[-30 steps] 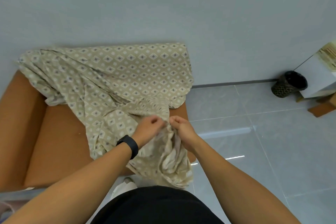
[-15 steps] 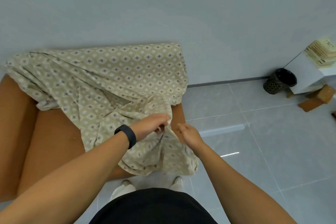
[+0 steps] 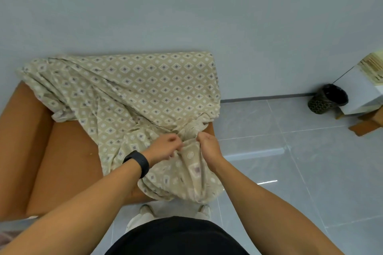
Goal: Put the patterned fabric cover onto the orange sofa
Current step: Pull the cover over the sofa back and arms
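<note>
Two bare hands meet over a bunched fold of cloth. The left hand (image 3: 165,147), a black wristband (image 3: 137,162) on its wrist, pinches the gathered fabric; the right hand (image 3: 208,146) clutches the same bunch just beside it. They hold a beige patterned fabric cover (image 3: 145,93) printed with diamonds – stretched over the backrest and right end of an orange sofa (image 3: 62,157), its near edge hanging loose. To the right, on grey floor tiles (image 3: 290,161), a dark wastebasket (image 3: 326,100) stands by the wall.

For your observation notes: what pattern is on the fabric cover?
Diamonds and small circles on beige fabric cover, head view.
</note>
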Demonstrator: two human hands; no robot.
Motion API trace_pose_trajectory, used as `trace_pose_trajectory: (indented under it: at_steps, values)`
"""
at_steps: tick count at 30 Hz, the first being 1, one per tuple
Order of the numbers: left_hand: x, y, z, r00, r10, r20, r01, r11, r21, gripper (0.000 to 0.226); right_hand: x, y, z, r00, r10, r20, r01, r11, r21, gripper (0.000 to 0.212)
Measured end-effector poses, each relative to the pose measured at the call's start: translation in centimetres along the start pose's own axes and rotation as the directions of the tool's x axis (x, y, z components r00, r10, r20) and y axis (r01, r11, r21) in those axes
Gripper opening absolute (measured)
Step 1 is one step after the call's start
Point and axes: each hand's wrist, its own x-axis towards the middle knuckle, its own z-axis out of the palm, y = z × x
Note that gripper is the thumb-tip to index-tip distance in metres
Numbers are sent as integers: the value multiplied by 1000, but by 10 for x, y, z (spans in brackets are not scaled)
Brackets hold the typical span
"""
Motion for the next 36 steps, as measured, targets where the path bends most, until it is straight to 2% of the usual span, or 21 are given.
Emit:
trace_pose_trajectory:
  at_steps: [1, 3, 5, 7, 9, 11, 14, 17, 19, 22, 26, 28, 30, 33, 36]
  values:
    - [7, 3, 2, 994, -37, -104, 28, 996, -82, 29, -5, 1, -2, 998, -65, 23, 65, 998, -26, 27]
    - [19, 11, 10, 989, -120, -90, 100, 975, -200, 40, -16, 3, -5, 982, -157, 105, 163, 985, -59, 29]
    - [29, 18, 21, 985, -170, -1, 168, 974, -150, 45, -24, 6, -7, 963, -197, 185, 213, 974, -71, 38]
    - [38, 21, 33, 980, -196, 45, 198, 979, -53, 26, -28, 10, -12, 954, -202, 222, 222, 972, -70, 48]
    - [42, 22, 43, 979, -194, 62, 188, 978, 89, 16, -30, 17, -21, 956, -183, 228, 202, 977, -63, 46]
    - [39, 25, 51, 988, -125, 86, 118, 990, 82, 18, -28, 26, -32, 981, -111, 162, 115, 993, -14, 31]
    - [28, 28, 55, 987, 40, 158, -18, 990, -139, 12, -15, 39, -46, 995, 95, 9, -96, 995, 39, 19]
    - [20, 23, 46, 952, 83, 294, 50, 907, -418, 8, 2, 48, -45, 956, 272, 108, -288, 940, 181, 34]
    - [21, 16, 35, 943, 72, 324, 99, 871, -482, 17, 9, 46, -38, 928, 323, 186, -368, 875, 314, 33]
    - [22, 5, 23, 962, 11, 272, 122, 876, -467, 11, 18, 37, -27, 920, 342, 193, -389, 860, 331, 14]
    - [18, -7, 15, 976, -102, 193, 172, 903, -393, 13, 24, 25, -25, 947, 303, 108, -321, 909, 266, 16]
    - [17, -10, 16, 974, -97, 203, 179, 880, -440, 18, 22, 28, -28, 953, 286, 96, -300, 927, 225, 11]
    - [18, -10, 18, 976, -74, 205, 177, 814, -553, 32, 19, 37, -28, 944, 295, 149, -320, 929, 187, 18]
    - [19, -8, 21, 979, -60, 195, 174, 748, -640, 47, 13, 45, -22, 879, 409, 246, -464, 853, 240, 26]
    - [15, -7, 21, 975, -46, 218, 190, 680, -708, 40, 12, 46, -11, 810, 498, 309, -583, 743, 329, 29]
